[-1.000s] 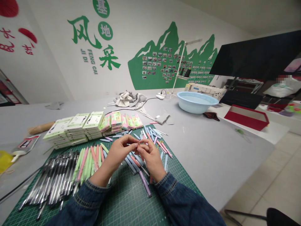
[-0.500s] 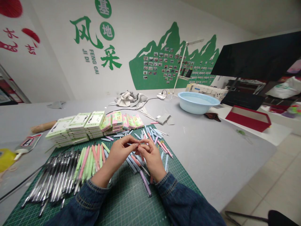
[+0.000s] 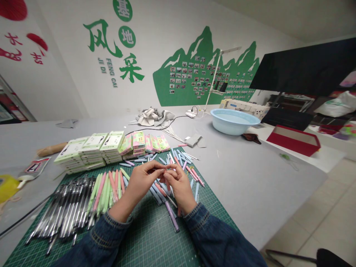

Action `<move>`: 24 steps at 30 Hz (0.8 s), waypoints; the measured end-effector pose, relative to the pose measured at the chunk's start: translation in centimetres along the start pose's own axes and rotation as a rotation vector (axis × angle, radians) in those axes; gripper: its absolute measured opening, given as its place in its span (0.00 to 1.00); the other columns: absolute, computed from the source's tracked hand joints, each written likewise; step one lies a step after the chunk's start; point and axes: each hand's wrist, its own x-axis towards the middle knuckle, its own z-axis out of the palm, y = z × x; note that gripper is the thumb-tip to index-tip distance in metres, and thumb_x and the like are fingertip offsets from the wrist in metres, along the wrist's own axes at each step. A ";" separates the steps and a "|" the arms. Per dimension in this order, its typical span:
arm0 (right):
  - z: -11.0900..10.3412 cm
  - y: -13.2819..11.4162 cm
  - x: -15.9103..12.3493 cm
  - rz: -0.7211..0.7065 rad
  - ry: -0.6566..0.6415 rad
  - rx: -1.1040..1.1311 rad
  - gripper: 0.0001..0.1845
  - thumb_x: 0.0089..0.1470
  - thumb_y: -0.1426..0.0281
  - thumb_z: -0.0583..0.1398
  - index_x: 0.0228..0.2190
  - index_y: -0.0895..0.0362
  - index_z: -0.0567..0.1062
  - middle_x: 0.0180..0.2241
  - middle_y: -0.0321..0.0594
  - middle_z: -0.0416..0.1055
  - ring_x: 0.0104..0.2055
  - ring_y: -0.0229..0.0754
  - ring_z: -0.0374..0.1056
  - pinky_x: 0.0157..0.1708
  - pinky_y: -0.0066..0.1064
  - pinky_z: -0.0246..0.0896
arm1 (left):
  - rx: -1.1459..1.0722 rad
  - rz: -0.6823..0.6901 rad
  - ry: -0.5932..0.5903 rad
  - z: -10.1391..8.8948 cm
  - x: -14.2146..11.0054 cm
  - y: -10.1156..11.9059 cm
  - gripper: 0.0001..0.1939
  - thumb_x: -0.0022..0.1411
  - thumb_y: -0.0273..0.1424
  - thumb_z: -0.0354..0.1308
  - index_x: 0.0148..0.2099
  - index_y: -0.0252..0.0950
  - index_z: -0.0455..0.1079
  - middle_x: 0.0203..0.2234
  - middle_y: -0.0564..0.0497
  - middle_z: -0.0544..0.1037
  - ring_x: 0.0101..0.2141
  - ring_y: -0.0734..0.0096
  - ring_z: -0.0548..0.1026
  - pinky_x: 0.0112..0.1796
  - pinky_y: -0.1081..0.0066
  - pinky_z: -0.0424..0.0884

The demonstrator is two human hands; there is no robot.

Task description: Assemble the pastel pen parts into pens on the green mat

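My left hand [image 3: 141, 181] and my right hand [image 3: 179, 185] meet fingertip to fingertip above the green cutting mat [image 3: 147, 233]. Between them is a coral-pink pen [image 3: 168, 184], mostly covered by my fingers; part of it hangs below the right fingertips. The left thumb and forefinger pinch its upper end, where the detail is too small to make out. Beneath the hands lie loose blue pen barrels [image 3: 155, 194], and a purple pen [image 3: 171, 217] points toward me. To the left are green and pink pens [image 3: 104, 193] beside a row of clear pens with black grips [image 3: 66, 207].
Stacked white-and-green boxes [image 3: 91, 148] and pink-green boxes [image 3: 139, 142] line the mat's far edge. Behind are crumpled grey cloth [image 3: 152, 116] and a blue basin [image 3: 233, 124]. A glue tube [image 3: 35, 168] and yellow tape [image 3: 7, 188] lie left; a red box [image 3: 293, 140] is at right.
The view has shifted slightly, so things sit a little farther right. Both hands keep nearly the same pose, with small finger movements at the pink pen's upper end.
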 end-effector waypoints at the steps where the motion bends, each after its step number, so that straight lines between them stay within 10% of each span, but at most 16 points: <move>1: 0.0 0.0 0.0 -0.002 -0.001 0.000 0.13 0.51 0.66 0.61 0.38 0.56 0.68 0.27 0.36 0.75 0.29 0.39 0.70 0.27 0.27 0.61 | -0.001 0.002 -0.001 0.0 0.0 0.0 0.08 0.56 0.34 0.58 0.36 0.38 0.76 0.27 0.52 0.79 0.29 0.69 0.76 0.31 0.73 0.69; 24: 0.0 -0.1 -0.1 0.004 -0.003 0.014 0.12 0.51 0.66 0.62 0.38 0.56 0.69 0.27 0.36 0.75 0.28 0.38 0.69 0.26 0.25 0.59 | 0.009 0.008 0.004 -0.1 0.0 -0.1 0.08 0.56 0.34 0.57 0.37 0.39 0.76 0.27 0.52 0.79 0.30 0.69 0.76 0.32 0.73 0.69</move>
